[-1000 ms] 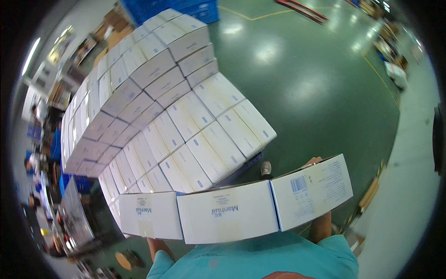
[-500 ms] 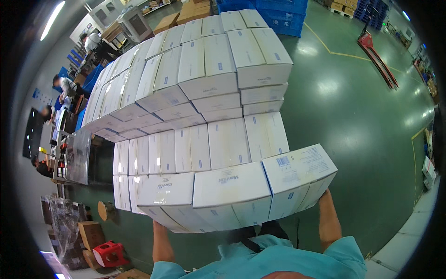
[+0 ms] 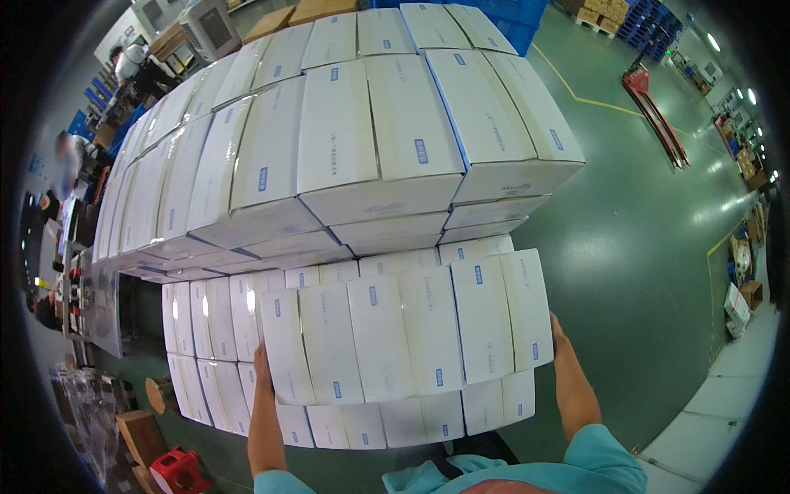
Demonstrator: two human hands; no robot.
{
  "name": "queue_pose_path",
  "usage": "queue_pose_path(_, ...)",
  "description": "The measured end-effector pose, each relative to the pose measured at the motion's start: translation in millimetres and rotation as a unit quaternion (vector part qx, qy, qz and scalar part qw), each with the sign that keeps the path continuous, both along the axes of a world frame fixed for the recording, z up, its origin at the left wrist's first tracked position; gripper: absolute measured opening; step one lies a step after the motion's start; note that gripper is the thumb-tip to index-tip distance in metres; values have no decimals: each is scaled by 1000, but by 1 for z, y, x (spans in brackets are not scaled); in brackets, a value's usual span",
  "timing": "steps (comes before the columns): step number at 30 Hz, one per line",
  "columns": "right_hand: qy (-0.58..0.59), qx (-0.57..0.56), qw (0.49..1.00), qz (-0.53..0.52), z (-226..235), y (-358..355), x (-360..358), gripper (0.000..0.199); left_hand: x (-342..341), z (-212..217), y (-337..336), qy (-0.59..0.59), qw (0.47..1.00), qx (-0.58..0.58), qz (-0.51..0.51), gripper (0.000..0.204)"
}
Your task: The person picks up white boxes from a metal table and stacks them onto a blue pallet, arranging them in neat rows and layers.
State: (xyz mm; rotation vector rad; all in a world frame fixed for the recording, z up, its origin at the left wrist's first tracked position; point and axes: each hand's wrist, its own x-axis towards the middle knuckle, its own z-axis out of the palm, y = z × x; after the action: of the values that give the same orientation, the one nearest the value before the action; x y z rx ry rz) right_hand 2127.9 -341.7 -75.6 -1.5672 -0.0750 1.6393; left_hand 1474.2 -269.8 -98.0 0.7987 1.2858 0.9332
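Left hand (image 3: 262, 360) and right hand (image 3: 556, 331) clamp the two ends of a row of white boxes (image 3: 407, 333), held level above a lower layer of boxes (image 3: 206, 346), just before the tall box stack (image 3: 346, 140), green floor (image 3: 642, 247) at right.

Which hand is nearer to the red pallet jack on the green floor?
Right. The right hand grips the carried row of white boxes on the pallet jack side; the left hand holds the opposite end.

Row of boxes (image 3: 407, 337) between both hands, before the tall box stack (image 3: 346, 140); pallet jack (image 3: 654, 111) far right
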Motion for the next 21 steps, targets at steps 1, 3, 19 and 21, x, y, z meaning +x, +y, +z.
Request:
queue_pose_path(1,8,26,999,-21,-8,-15,3,44,12,19,-19,-34,995,-51,75,46)
queue_pose_path(3,33,84,994,-54,-24,-34,7,47,34,41,-54,-103,969,-107,197,47)
queue_pose_path(19,30,120,992,-37,-8,48,3,45,42,36,-4,-145,971,-63,178,36)
queue_pose_path(21,57,164,984,-42,-2,51,-3,45,35,30,-4,-115,977,-56,170,38)
